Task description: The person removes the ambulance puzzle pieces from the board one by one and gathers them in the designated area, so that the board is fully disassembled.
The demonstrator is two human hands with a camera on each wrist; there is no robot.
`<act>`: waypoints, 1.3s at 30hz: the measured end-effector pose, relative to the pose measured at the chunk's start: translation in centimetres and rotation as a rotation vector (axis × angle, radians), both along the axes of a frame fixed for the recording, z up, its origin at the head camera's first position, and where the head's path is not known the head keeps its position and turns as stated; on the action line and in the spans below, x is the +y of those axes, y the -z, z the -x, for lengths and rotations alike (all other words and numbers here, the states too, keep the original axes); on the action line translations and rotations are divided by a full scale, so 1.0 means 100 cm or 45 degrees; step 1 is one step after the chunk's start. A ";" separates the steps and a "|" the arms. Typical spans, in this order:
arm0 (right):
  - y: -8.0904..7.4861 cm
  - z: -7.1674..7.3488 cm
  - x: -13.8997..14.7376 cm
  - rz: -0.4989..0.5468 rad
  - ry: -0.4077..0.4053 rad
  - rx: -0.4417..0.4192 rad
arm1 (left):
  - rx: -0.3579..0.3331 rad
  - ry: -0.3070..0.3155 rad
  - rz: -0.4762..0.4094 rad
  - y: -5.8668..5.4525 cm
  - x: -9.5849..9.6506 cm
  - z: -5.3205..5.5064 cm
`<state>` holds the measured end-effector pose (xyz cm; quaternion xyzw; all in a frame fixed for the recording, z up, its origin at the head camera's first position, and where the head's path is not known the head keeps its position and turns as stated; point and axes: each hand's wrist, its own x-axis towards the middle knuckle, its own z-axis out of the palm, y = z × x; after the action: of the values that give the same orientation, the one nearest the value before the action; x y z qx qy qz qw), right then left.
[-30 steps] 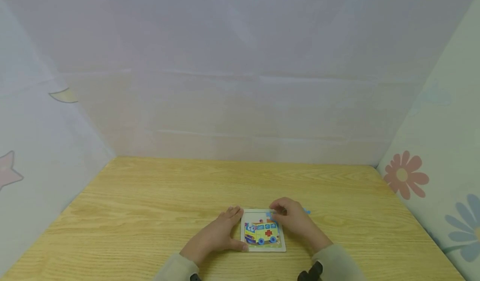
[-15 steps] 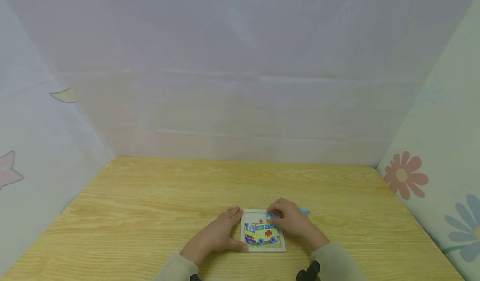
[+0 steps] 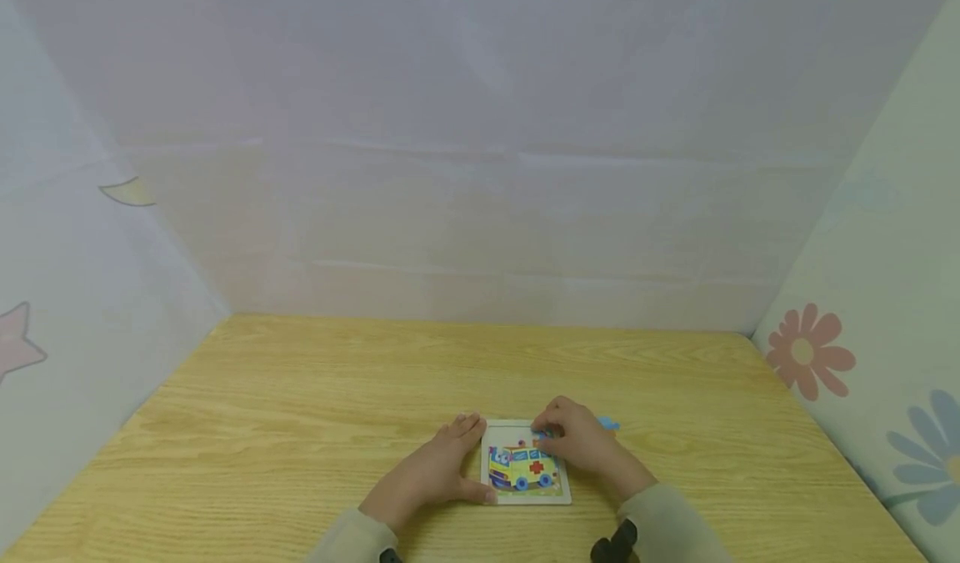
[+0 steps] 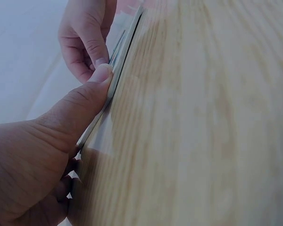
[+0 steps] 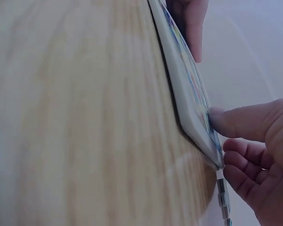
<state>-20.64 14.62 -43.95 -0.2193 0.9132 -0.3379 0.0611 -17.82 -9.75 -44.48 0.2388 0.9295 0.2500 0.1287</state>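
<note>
A small jigsaw puzzle tray (image 3: 525, 500) with a pale frame lies on the table, its picture a yellow ambulance (image 3: 534, 467) with a red cross. My left hand (image 3: 438, 467) spans the left side, thumb on the near corner and fairly straight fingers along the far one. Over the upper right of the picture, my right hand (image 3: 581, 438) pinches a blue puzzle piece (image 3: 542, 434) between thumb and index finger, mostly hidden by the fingers. In the right wrist view its thumb (image 5: 219, 120) lies on the picture surface, the other fingers curled beside the frame.
Loose blue puzzle pieces (image 3: 609, 423) lie just beyond my right hand, partly covered by it. The right wrist view has several pieces (image 5: 221, 197) in a row past the tray's corner. Pale cloth walls (image 3: 480, 238) enclose the wooden table (image 3: 337, 396).
My right hand has shifted slightly left and inward over the tray's upper right, the blue piece moving with it. The left hand and the tray stay put.
</note>
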 end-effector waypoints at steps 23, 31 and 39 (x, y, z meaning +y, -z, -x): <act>-0.001 0.009 -0.006 -0.054 0.033 -0.048 | 0.036 0.004 0.007 0.001 0.000 0.001; -0.002 0.007 -0.006 -0.053 0.033 -0.013 | 0.036 -0.004 0.000 0.002 0.000 0.001; -0.002 0.003 -0.007 -0.053 0.055 -0.019 | 0.046 0.000 -0.002 0.003 0.000 0.001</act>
<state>-20.94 13.90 -43.72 -0.1959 0.9241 -0.3215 0.0651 -17.94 -9.74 -44.82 0.2435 0.9314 0.2464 0.1117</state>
